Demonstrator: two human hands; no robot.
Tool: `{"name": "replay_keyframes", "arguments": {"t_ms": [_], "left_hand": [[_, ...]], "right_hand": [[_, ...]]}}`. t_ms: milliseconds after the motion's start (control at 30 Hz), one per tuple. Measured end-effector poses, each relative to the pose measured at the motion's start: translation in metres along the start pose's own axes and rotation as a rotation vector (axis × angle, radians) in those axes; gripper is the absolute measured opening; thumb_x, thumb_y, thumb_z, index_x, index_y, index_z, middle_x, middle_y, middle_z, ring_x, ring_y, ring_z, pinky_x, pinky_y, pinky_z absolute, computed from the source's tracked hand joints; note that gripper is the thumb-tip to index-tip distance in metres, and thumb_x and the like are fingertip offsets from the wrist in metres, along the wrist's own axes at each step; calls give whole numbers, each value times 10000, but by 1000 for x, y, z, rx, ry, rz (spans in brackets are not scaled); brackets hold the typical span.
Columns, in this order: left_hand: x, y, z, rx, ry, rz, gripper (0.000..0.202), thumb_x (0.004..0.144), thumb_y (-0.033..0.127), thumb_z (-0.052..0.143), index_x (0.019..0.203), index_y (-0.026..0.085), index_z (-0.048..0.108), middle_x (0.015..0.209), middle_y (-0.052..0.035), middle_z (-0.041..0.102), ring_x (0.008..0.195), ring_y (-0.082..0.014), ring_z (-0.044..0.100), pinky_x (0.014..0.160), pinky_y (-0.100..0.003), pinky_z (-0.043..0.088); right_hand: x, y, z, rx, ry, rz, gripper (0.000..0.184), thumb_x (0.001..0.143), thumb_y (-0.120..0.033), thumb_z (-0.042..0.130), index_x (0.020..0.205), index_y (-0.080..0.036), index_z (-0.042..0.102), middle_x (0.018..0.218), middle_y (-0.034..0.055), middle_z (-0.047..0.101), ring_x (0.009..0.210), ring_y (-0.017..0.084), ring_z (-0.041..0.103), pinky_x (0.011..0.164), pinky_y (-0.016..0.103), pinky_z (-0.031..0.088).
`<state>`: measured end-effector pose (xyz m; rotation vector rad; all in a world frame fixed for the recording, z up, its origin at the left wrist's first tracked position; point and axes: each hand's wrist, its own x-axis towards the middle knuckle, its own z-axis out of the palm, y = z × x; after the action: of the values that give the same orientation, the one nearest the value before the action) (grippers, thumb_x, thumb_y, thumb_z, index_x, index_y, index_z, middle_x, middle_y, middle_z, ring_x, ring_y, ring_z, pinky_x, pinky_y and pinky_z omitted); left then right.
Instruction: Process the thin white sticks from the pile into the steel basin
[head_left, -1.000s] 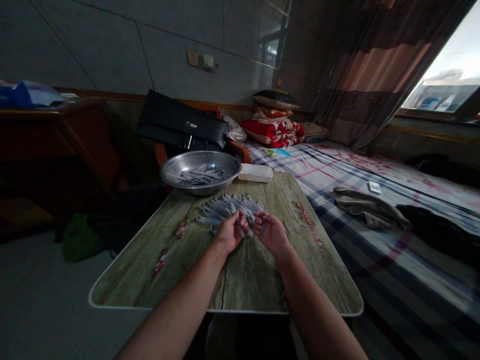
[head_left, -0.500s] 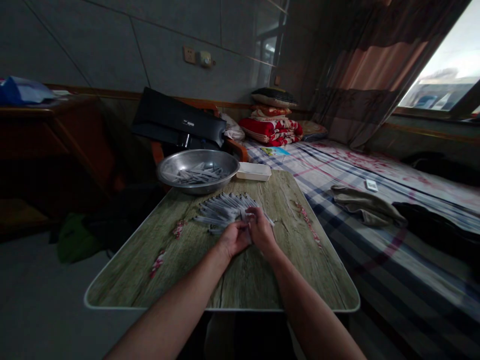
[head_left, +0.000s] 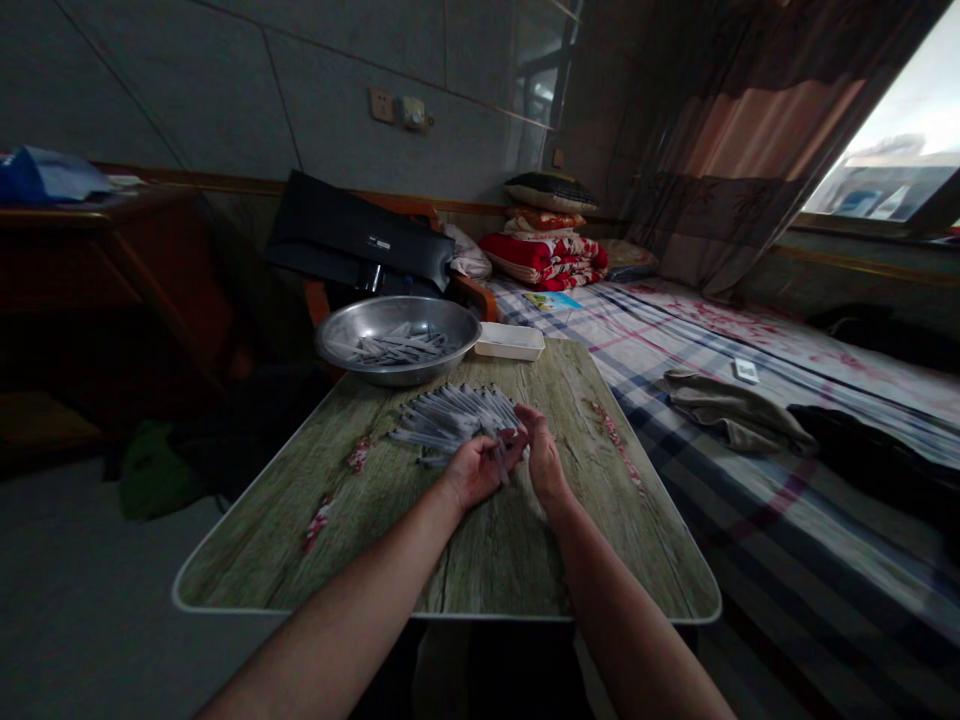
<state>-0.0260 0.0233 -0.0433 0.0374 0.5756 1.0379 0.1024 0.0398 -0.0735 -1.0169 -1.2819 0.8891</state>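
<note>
A loose pile of slim grey tubes [head_left: 448, 422] lies on the wood-patterned table [head_left: 480, 555], fanned out with the tips pointing in several directions. My left hand [head_left: 476, 473] rests at the front edge of the pile, and one tube [head_left: 499, 462] sticks out from its fingers. Close by, my right hand [head_left: 543, 460] has its fingertips at that tube's upper part. Its exact grip is hidden by the fingers. Behind the pile, a steel bowl [head_left: 397, 372] holds more tubes.
A white plastic tray [head_left: 510, 341] stands next to the bowl at the table's far edge. A black bag [head_left: 356, 243] leans on a chair behind. To the right is a bed with a plaid sheet [head_left: 675, 345], a folded cloth [head_left: 731, 412] and stacked bedding [head_left: 544, 258].
My right hand has moved slightly right and away from the left, and the tube now shows between them. The view has shifted slightly; the pile and bowl stay in place.
</note>
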Motion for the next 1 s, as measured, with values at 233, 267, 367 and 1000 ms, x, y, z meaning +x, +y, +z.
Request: {"name": "replay_keyframes", "arguments": {"t_ms": [233, 267, 367, 1000], "left_hand": [[-9, 1, 8, 28, 67, -3, 244, 839, -46, 453, 892, 118, 626, 723, -51, 681, 634, -125, 710, 655, -213, 608], [-9, 1, 8, 67, 65, 3, 217, 863, -35, 469, 869, 122, 618, 704, -44, 673, 587, -111, 688, 594, -188, 586], [-11, 2, 7, 224, 62, 29, 124, 898, 26, 557, 854, 130, 607, 656, -27, 651, 445, -84, 589, 411, -150, 465], [-6, 192, 105, 156, 234, 676, 280, 992, 417, 465, 1118, 190, 569, 924, -90, 626, 818, -227, 657, 606, -354, 575]], "right_hand": [[5, 7, -1, 12, 111, 24, 588, 982, -659, 286, 1112, -209, 642, 1207, 138, 626, 1146, 269, 611, 899, 438, 540], [4, 7, 0, 1, 115, 21, 577, 986, -647, 284, 1098, -209, 643, 1197, 136, 620, 1126, 266, 613, 878, 431, 546], [2, 6, 0, -37, 119, -29, 521, 1008, -588, 288, 1078, -212, 640, 1169, 126, 601, 1100, 253, 604, 852, 416, 553], [2, -7, -2, -318, 30, -234, 347, 1019, -361, 341, 1024, -210, 653, 1111, 139, 602, 1110, 271, 555, 1033, 480, 438]]}}
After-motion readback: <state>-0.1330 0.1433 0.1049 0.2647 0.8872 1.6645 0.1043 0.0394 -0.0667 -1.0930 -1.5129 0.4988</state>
